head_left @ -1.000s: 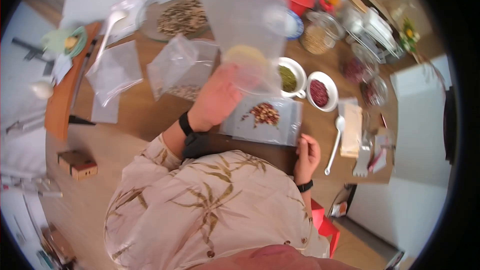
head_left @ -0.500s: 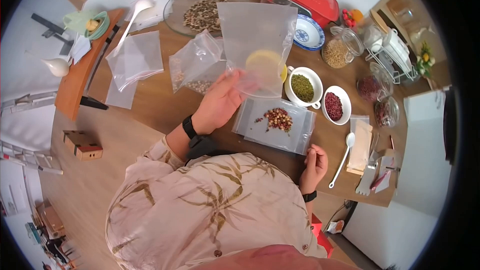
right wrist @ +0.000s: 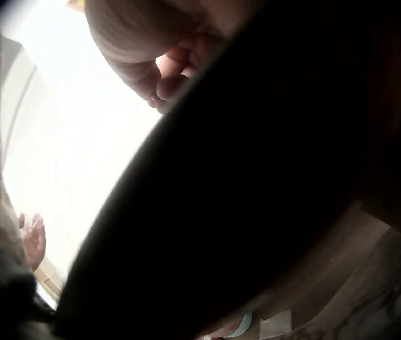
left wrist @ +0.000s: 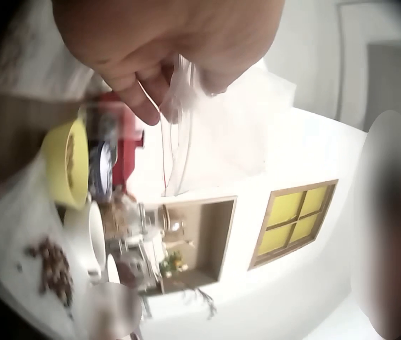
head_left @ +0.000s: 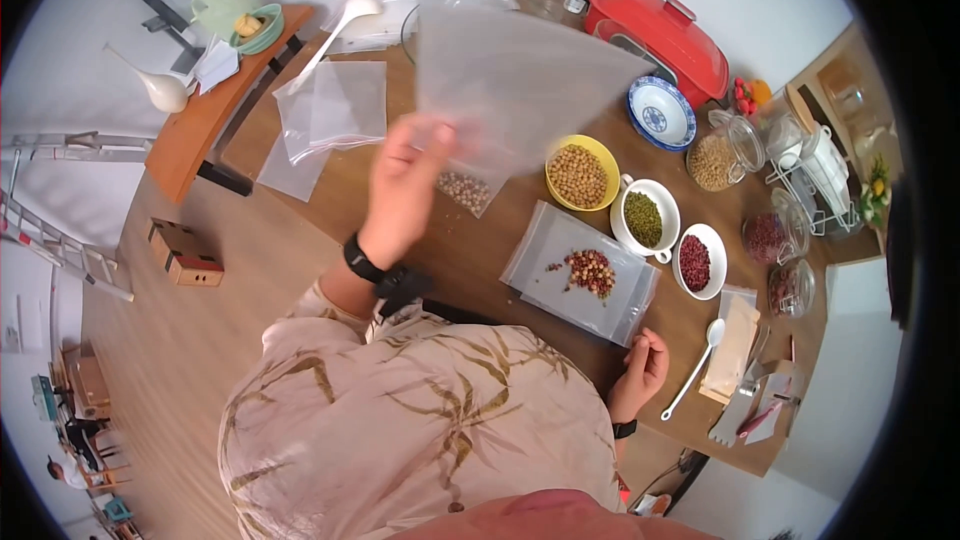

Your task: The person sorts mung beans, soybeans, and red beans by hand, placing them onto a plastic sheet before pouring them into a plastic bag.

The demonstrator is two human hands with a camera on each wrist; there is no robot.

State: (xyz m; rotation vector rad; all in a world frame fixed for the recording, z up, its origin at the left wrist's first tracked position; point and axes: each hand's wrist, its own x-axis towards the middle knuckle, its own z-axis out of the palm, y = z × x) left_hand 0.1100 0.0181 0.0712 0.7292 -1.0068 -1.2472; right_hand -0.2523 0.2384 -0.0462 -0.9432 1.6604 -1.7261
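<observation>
My left hand (head_left: 400, 185) is raised over the table and pinches a clear plastic zip bag (head_left: 510, 80) by its edge. The bag spreads out to the right, blurred, over the glass dish. In the left wrist view the bag (left wrist: 229, 142) hangs between thumb and fingers. My right hand (head_left: 640, 375) rests at the table's front edge with loosely curled fingers, holding nothing. Close to it a flat zip bag (head_left: 545, 240) lies with mixed beans (head_left: 592, 273) showing in its middle. Behind that stands a yellow bowl (head_left: 585, 207) of round tan beans.
A white cup (head_left: 617, 227) of green beans and a white bowl (head_left: 700, 294) of red beans stand to the right. A white spoon (head_left: 695, 370) lies near the right edge. Flat zip bags (head_left: 340, 105) lie left. A red cooker (head_left: 655, 35) and blue-patterned bowl (head_left: 660, 113) stand behind.
The left hand has moved up and left with its bag, which has swung out wide and now uncovers the yellow bowl. The right hand stays by the table edge. The head view has shifted.
</observation>
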